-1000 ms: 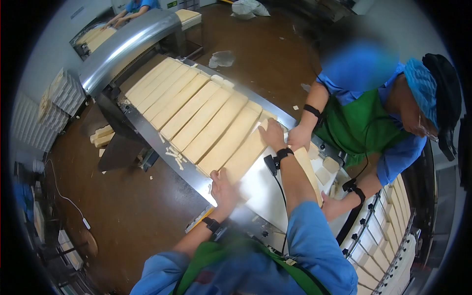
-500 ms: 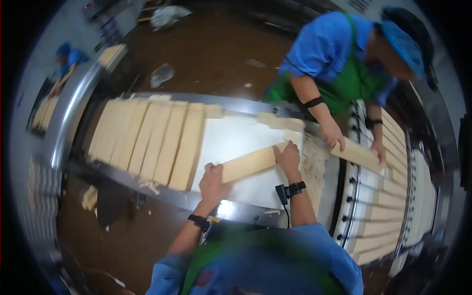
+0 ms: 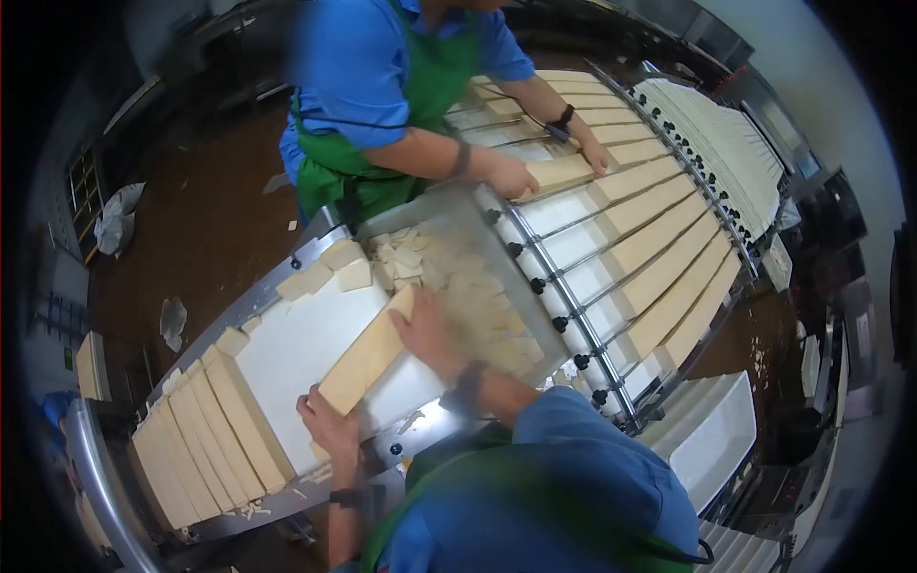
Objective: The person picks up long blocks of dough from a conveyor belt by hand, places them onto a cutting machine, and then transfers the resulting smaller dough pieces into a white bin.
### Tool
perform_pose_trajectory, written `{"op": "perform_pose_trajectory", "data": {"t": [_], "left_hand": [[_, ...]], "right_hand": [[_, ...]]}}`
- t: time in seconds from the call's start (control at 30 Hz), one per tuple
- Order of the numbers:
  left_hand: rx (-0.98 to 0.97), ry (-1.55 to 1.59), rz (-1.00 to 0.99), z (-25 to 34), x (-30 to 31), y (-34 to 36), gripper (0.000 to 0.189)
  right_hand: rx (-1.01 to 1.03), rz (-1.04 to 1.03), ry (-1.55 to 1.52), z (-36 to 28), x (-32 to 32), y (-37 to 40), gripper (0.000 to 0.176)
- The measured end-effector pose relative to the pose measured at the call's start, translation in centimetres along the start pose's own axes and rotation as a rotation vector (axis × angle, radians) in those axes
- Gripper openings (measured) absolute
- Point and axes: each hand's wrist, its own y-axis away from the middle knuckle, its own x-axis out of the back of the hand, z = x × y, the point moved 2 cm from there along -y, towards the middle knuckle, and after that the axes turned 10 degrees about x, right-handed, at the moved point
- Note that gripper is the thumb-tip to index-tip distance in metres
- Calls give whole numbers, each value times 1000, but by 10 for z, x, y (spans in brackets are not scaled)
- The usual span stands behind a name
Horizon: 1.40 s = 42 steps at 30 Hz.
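Observation:
A long pale-yellow slab [image 3: 368, 353] is held at its two ends, slanting over the white belt. My left hand [image 3: 331, 425] is closed around its near, lower end. At the far, upper end, my right hand [image 3: 430, 329] grips it with the fingers along its edge. Left of my hands, a row of similar slabs [image 3: 205, 435] lies side by side on the belt. Broken flat pieces [image 3: 406, 263] of the same pale material lie in a heap just beyond my right hand.
Across from me, a co-worker [image 3: 392, 105] in blue and green handles another slab on a second conveyor [image 3: 573, 239], where slabs lie in lanes between metal rods. A white tray [image 3: 707, 439] stands at the lower right. A metal rail [image 3: 105, 477] curves at the left.
My view has turned right, so the second conveyor shows more fully. I still hold the slab at both ends, now tilted more steeply and with its far end near the broken pieces.

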Motion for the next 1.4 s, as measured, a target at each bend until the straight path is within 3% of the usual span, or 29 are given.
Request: {"op": "perform_pose_trajectory", "data": {"t": [0.1,0.17,0.4,0.5,0.6,0.67,0.8,0.87,0.97,1.0,1.07,1.13,1.23,1.4], "left_hand": [[-112,86,60,77,-27,17,79],[-141,125,55,133,-46,25,79],[-422,83,-61,310,-83,30,85],[-516,18,-73,365,-97,26,85],[-535,-45,-159,406,-115,20,85],[-567,-104,-247,424,-131,13,85],[-639,-119,-328,453,-159,-9,81],[-770,98,-314,461,-181,-15,69],[-824,189,-389,467,-208,-11,67],[-826,190,-388,465,-215,-11,67],[-753,301,-335,455,-221,-13,64],[-735,347,-329,452,-222,-16,63],[-658,416,-329,440,-221,-18,63],[-500,510,-408,430,-220,-24,74]], "right_hand": [[-167,100,-7,19,98,-20,65],[-78,341,130,84,108,-33,59],[-94,594,144,225,219,-102,49],[-143,578,152,290,233,-127,48],[-266,437,121,342,241,-146,55],[-451,67,140,378,234,-155,59],[-535,-138,434,369,247,-166,64],[-398,64,799,376,245,-165,63],[-316,98,854,360,243,-156,63],[-316,100,855,353,237,-149,63],[-90,328,690,326,215,-129,58],[-46,373,300,286,204,-113,58],[-52,351,112,240,186,-99,60],[-64,381,225,211,187,-109,59]]}}
